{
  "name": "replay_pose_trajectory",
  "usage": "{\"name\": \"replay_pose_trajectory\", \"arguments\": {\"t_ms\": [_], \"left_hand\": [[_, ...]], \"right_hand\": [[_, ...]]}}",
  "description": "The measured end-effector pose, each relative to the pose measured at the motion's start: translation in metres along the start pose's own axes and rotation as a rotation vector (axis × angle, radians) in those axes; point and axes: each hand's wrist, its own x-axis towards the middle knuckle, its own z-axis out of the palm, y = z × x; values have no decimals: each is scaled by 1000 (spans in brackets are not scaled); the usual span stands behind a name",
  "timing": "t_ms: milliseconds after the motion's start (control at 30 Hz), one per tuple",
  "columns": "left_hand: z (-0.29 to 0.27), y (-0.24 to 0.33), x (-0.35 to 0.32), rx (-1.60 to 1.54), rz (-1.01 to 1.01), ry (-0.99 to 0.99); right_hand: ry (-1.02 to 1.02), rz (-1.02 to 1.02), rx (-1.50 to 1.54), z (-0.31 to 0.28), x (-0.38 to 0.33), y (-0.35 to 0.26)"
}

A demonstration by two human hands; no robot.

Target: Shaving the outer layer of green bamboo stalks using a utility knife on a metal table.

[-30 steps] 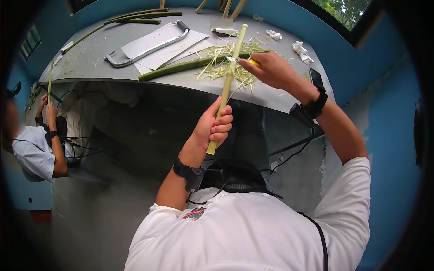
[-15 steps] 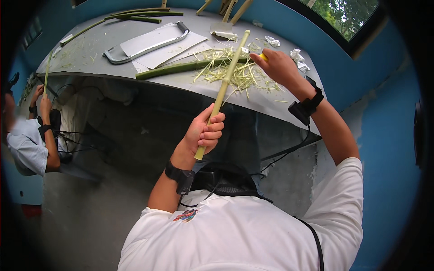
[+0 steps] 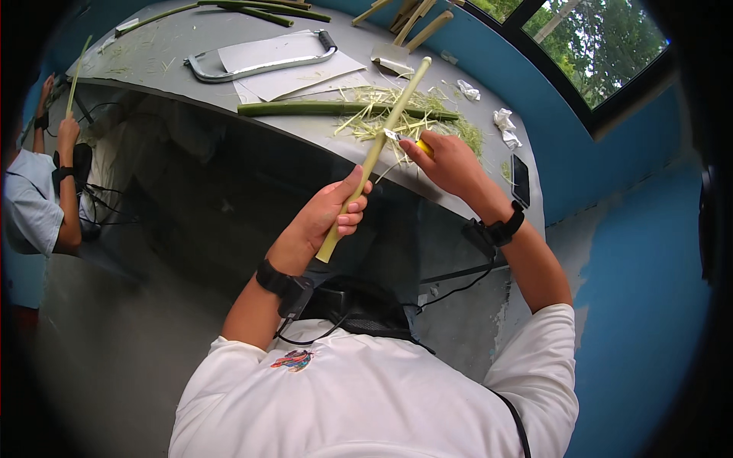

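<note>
White shirt (image 3: 374, 404) bears an emblem (image 3: 293, 360); left hand (image 3: 327, 211) grips a stalk (image 3: 395, 116).

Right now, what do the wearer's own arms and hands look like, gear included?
Left hand and right hand: both ungloved, forearms bare apart from the wrist gear. Each wrist has a black strap carrying a boxy black module, with a thin black cable running from it. Short, plain white sleeves cover the upper arms.
</note>
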Motion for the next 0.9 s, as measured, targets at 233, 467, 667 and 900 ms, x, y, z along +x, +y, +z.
{"name": "replay_pose_trajectory", "arguments": {"t_ms": [233,467,667,900], "left_hand": [[-5,4,-2,8,27,-41],[0,3,-1,43,19,-27],[3,14,5,-83,6,-26],[-14,13,-14,-251,-171,-155]], "right_hand": [[-31,-46,21,5,-1,-12],[51,-211,-115,11,8,-17],[180,-297,-293,8,29,-16],[354,31,-441,-37,57,24]]}}
